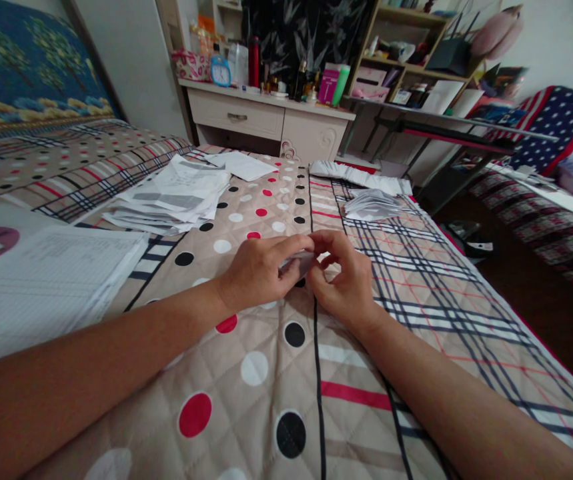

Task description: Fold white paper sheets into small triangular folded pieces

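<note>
Both my hands meet over the middle of the quilted bedspread. My left hand and my right hand pinch a small folded piece of white paper between their fingertips, mostly hidden by the fingers. A small heap of folded white papers lies just beyond my right hand. A loose pile of printed sheets lies beyond my left hand.
A large sheet of paper covers the bed at the left. A single white sheet and a long white strip lie at the far end. Behind stand a cluttered dresser, shelves and a dark desk. Floor drops off right.
</note>
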{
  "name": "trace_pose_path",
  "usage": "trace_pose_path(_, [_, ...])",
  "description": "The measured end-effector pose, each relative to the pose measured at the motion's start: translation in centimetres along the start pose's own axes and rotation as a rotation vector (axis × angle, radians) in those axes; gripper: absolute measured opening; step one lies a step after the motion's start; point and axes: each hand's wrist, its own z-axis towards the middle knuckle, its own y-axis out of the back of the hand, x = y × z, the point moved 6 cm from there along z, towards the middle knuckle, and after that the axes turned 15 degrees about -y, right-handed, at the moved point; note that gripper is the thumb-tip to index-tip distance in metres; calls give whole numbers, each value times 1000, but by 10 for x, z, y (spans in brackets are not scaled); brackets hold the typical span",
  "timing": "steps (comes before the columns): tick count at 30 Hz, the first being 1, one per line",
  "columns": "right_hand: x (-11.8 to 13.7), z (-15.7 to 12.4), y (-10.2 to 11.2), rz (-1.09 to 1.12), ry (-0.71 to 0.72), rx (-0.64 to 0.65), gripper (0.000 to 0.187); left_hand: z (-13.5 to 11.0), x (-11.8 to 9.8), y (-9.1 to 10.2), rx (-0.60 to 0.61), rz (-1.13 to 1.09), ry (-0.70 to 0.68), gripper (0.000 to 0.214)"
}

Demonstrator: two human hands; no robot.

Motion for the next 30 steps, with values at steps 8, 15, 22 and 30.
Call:
trace_pose_path(8, [-5,2,0,-53,-65,-48,27,0,-1,2,-21,56,5,28])
trace_pose_path(15, [-5,2,-1,-49,-58,-23,18,3,-2,5,-44,38,-3,16])
trace_pose_path(22, [-3,1,0,-33,-40,-17,19,3,-3,8,-48,67,0,15])
trace_pose_path(30, [0,1,1,-13,-16,-21,14,1,0,6,-118,7,-1,18])
